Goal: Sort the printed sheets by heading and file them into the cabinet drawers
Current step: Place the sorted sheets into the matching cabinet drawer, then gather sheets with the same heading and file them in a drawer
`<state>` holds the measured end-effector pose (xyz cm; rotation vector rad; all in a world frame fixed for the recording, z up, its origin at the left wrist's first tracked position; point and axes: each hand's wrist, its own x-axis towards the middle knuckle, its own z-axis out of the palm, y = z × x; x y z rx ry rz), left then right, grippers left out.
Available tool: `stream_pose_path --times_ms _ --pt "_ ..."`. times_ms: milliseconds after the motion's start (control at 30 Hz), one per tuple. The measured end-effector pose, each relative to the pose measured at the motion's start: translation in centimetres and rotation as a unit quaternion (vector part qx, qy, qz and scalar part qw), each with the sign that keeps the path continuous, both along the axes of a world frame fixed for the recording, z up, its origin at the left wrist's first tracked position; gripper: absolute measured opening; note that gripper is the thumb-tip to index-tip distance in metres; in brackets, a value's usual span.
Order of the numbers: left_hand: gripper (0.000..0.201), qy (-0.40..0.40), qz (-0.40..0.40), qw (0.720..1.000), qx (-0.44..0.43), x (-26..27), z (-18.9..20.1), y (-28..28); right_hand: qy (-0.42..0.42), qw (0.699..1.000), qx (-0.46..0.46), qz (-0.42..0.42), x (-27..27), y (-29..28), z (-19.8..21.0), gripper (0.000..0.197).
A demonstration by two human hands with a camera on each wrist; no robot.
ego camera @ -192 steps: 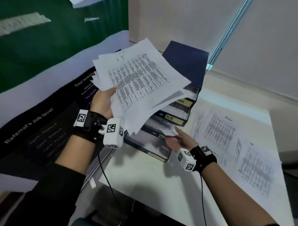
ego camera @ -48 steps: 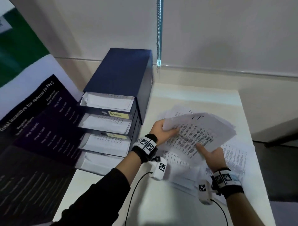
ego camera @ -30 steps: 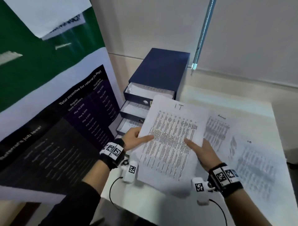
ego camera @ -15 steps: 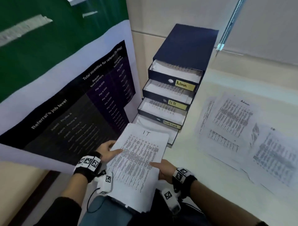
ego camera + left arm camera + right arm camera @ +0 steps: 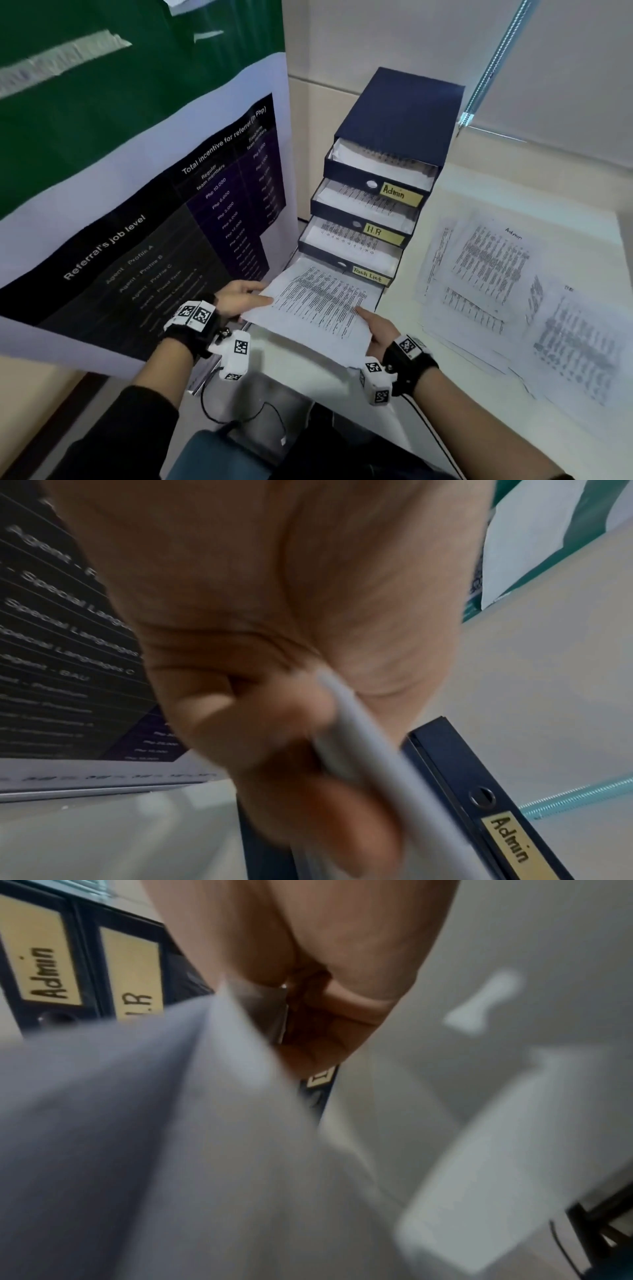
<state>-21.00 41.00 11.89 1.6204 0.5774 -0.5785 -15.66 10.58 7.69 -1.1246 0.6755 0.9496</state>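
A stack of printed sheets is held at both sides, its far end lying in the lowest open drawer of the dark blue cabinet. My left hand pinches the stack's left edge, thumb on top; the left wrist view shows the paper edge between thumb and fingers. My right hand grips the near right corner, seen as blurred paper in the right wrist view. The drawers above, labelled Admin, H.R and Task List, stand open with sheets inside.
Loose printed sheets lie spread on the white table to the right, one headed Admin. A large poster board stands close on the left of the cabinet. A wall and a blind cord are behind.
Both hands gathered the IT stack from the table, carried it left to the cabinet, and have now pushed its far end into the lowest drawer, hiding the heading.
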Motion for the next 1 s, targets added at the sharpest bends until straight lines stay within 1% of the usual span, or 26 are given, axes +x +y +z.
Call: stream_pose_path --times_ms 67,167,200,267,333,367,400,433,467,500,533,567,600,633,667,700,733,767,800,833,867,900,933,1000 --pt "0.036 0.007 0.005 0.999 0.034 1.0 -0.7 -0.1 0.011 1.0 0.011 0.017 0.2 0.1 0.5 0.041" --pt "0.035 -0.003 0.045 0.996 0.079 2.7 -1.9 -0.6 0.033 0.994 0.052 0.089 -0.6 0.1 1.6 0.025" --pt "0.035 -0.011 0.061 0.994 0.091 3.3 -2.1 -1.0 0.035 0.991 0.052 0.119 -0.9 0.0 1.8 0.02" --pt "0.039 -0.026 0.088 0.991 0.093 4.5 -2.7 -1.8 0.043 0.985 0.028 0.163 -0.9 -0.2 1.4 0.021" --pt "0.046 -0.033 0.102 0.989 0.104 5.7 -3.2 -2.5 0.058 0.986 0.01 0.158 0.5 -0.3 0.7 0.013" --pt "0.051 -0.041 0.094 0.986 0.13 6.2 -3.2 -2.8 0.062 0.987 0.012 0.145 1.4 -0.2 0.5 0.014" --pt "0.054 -0.053 0.068 0.979 0.184 6.5 -3.2 -3.1 0.063 0.991 0.019 0.12 2.5 -0.1 0.2 0.017" --pt "0.054 -0.069 0.037 0.963 0.256 6.8 -3.0 -3.6 0.073 0.993 0.033 0.084 3.5 0.0 -0.1 0.019" --pt "0.049 -0.099 0.009 0.938 0.331 7.0 -2.7 -4.1 0.081 0.995 0.04 0.047 4.6 0.1 -0.5 0.02" --pt "0.04 -0.143 -0.017 0.911 0.387 7.2 -2.7 -4.8 0.085 0.995 0.044 0.022 5.5 0.3 -0.8 0.018" --pt "0.031 -0.186 -0.048 0.892 0.409 7.3 -2.7 -5.6 0.083 0.995 0.047 0.008 6.3 0.4 -1.3 0.016" --pt "0.023 -0.214 -0.085 0.887 0.401 7.5 -2.9 -6.5 0.081 0.995 0.053 0.0 7.0 0.7 -1.6 0.016" --pt "0.019 -0.232 -0.125 0.89 0.372 7.8 -3.3 -7.3 0.075 0.996 0.055 -0.004 7.7 0.8 -2.1 0.013" --pt "0.019 -0.236 -0.167 0.896 0.338 8.0 -3.9 -8.1 0.078 0.994 0.069 -0.018 8.2 0.9 -2.5 0.005" --pt "0.023 -0.228 -0.205 0.899 0.312 8.3 -4.5 -8.9 0.082 0.993 0.076 -0.04 8.5 1.0 -2.8 0.007" --pt "0.027 -0.217 -0.235 0.897 0.304 8.7 -5.0 -9.6 0.094 0.991 0.076 -0.064 8.7 0.9 -3.3 0.015" --pt "0.03 -0.204 -0.259 0.893 0.306 9.2 -5.5 -10.3 0.102 0.988 0.08 -0.088 9.0 0.8 -3.6 0.014" --pt "0.034 -0.188 -0.28 0.889 0.31 9.7 -6.0 -10.8 0.104 0.984 0.091 -0.11 9.1 0.7 -3.7 0.008" --pt "0.037 -0.167 -0.299 0.885 0.315 10.2 -6.5 -11.3 0.102 0.983 0.09 -0.12 9.0 0.5 -3.7 0.005" --pt "0.041 -0.141 -0.315 0.881 0.323 10.8 -6.9 -11.7 0.098 0.984 0.092 -0.118 9.0 0.2 -3.8 0.006" --pt "0.043 -0.113 -0.326 0.876 0.335 11.3 -7.3 -12.0 0.091 0.986 0.091 -0.104 8.9 -0.1 -3.8 0.005" --pt "0.044 -0.085 -0.341 0.866 0.356 11.8 -7.6 -12.2 0.083 0.989 0.09 -0.085 8.8 -0.6 -3.8 0.004" --pt "0.043 -0.061 -0.365 0.848 0.379 12.2 -7.7 -12.5 0.07 0.993 0.08 -0.06 8.7 -1.3 -3.8 0.006" --pt "0.037 -0.015 -0.429 0.803 0.414 13.1 -6.9 -13.6 0.035 0.997 0.069 -0.011 8.2 -3.1 -3.4 0.022"
